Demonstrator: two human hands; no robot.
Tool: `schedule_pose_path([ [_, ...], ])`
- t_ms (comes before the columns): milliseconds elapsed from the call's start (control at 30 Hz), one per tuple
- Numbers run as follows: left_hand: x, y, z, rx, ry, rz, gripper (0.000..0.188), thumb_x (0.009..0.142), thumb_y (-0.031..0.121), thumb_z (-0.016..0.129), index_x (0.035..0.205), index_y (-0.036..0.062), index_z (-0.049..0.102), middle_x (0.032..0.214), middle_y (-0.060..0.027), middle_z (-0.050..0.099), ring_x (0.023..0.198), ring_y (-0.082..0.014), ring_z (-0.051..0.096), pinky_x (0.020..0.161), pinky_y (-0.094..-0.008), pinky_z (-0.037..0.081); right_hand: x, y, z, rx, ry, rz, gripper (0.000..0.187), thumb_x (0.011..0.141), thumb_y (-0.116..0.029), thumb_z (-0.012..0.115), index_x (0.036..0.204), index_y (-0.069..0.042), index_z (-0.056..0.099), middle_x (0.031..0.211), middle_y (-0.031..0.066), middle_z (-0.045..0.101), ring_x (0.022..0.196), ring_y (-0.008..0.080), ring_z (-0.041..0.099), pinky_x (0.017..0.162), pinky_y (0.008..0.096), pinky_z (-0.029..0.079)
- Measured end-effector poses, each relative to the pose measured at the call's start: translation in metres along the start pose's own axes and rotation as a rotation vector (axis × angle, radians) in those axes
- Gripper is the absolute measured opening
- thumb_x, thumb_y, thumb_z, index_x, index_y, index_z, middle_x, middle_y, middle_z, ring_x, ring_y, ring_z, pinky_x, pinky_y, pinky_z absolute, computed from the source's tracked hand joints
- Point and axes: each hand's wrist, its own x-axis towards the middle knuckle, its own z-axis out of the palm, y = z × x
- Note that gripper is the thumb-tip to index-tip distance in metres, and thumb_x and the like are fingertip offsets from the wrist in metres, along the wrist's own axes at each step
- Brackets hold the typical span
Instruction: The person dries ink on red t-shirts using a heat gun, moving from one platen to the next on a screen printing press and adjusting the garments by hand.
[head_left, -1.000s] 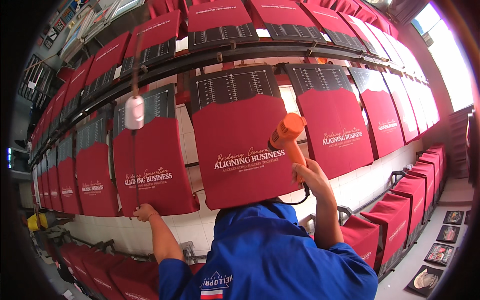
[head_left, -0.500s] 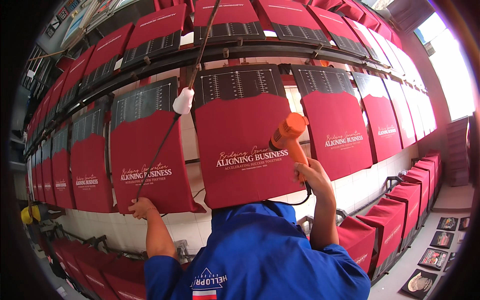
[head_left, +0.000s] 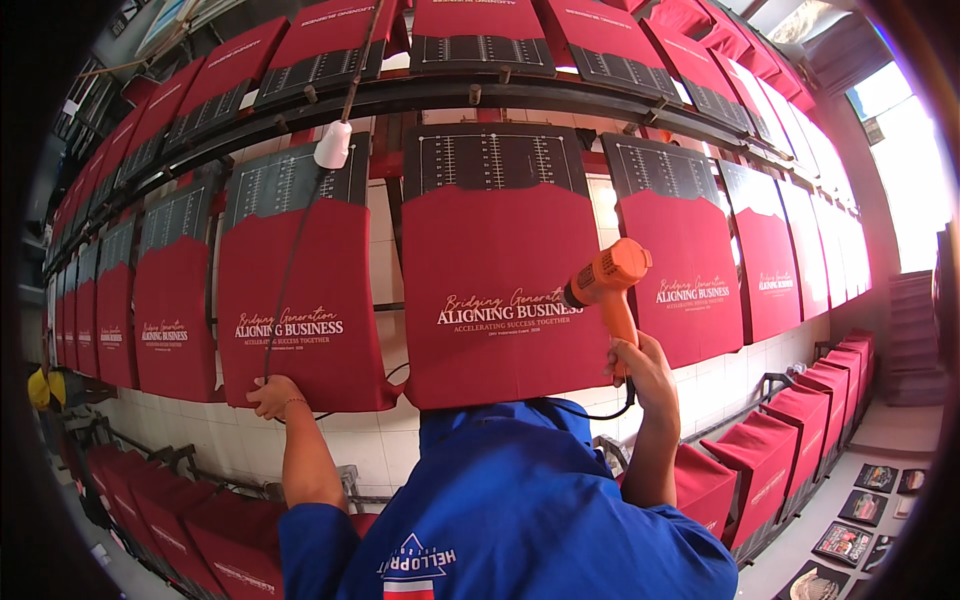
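Note:
My right hand [head_left: 646,372] is wrapped round the handle of an orange heat gun [head_left: 610,275]. Its dark nozzle points left, over the lower right part of a dark red shirt [head_left: 500,240] with white lettering, stretched on a black board [head_left: 480,160]. A black power cord [head_left: 290,250] drops from a white connector [head_left: 333,145] and meets my left hand [head_left: 275,398]. The fingers of that hand are curled around the cord, at the near edge of the neighbouring red shirt [head_left: 300,250].
More shirt-covered boards run in rows to both sides, with a far row behind a dark metal rail [head_left: 440,95]. Behind me stand further red-covered boards [head_left: 765,460]. Printed dark pieces [head_left: 842,543] lie at lower right. A person in yellow [head_left: 42,388] is at far left.
The heat gun has shifted right and slightly down with my right hand. My left hand appears a little further left and higher, and the connector has swung up and left. The view has shifted slightly.

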Motion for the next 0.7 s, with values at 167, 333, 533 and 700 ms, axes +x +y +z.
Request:
schedule_pose_path([
  [167,-0.01,0.005,-0.003,-0.02,-0.006,0.006,0.057,0.105,0.044,0.037,0.146,0.0053,0.034,0.135,-0.0327,0.039,0.127,-0.0484,0.044,0.097,-0.0592,0.047,0.002,0.011,0.001,-0.075,0.029,-0.043,0.02,0.092,-0.02,0.06,0.097,-0.001,0.058,0.075,0.0037,0.06,0.062,0.0125,0.062,0.05,0.0248,0.047],
  [333,0.0,0.001,0.003,-0.022,0.006,-0.001,0.056,0.105,0.045,0.037,0.146,0.0064,0.035,0.136,-0.0316,0.04,0.127,-0.048,0.044,0.097,-0.0587,0.047,0.003,0.016,0.007,-0.027,-0.014,-0.046,0.019,0.093,-0.019,0.059,0.098,-0.001,0.058,0.075,0.0035,0.06,0.062,0.0127,0.062,0.05,0.0248,0.047],
  [533,-0.006,0.005,-0.001,-0.028,0.002,-0.007,0.056,0.104,0.045,0.039,0.145,0.0071,0.036,0.137,-0.0313,0.039,0.128,-0.0478,0.043,0.097,-0.0598,0.046,0.003,0.01,0.015,0.046,-0.08,0.007,0.02,0.092,-0.018,0.06,0.097,0.001,0.058,0.076,0.004,0.059,0.062,0.0129,0.062,0.051,0.0255,0.048],
  [700,0.005,-0.003,0.005,-0.035,0.037,-0.016,0.055,0.104,0.044,0.04,0.144,0.0073,0.037,0.135,-0.0294,0.041,0.126,-0.0468,0.044,0.096,-0.059,0.046,0.004,0.006,0.027,-0.065,-0.124,-0.051,0.02,0.093,-0.019,0.059,0.097,0.001,0.058,0.076,0.0038,0.059,0.062,0.0124,0.062,0.05,0.0245,0.048],
])
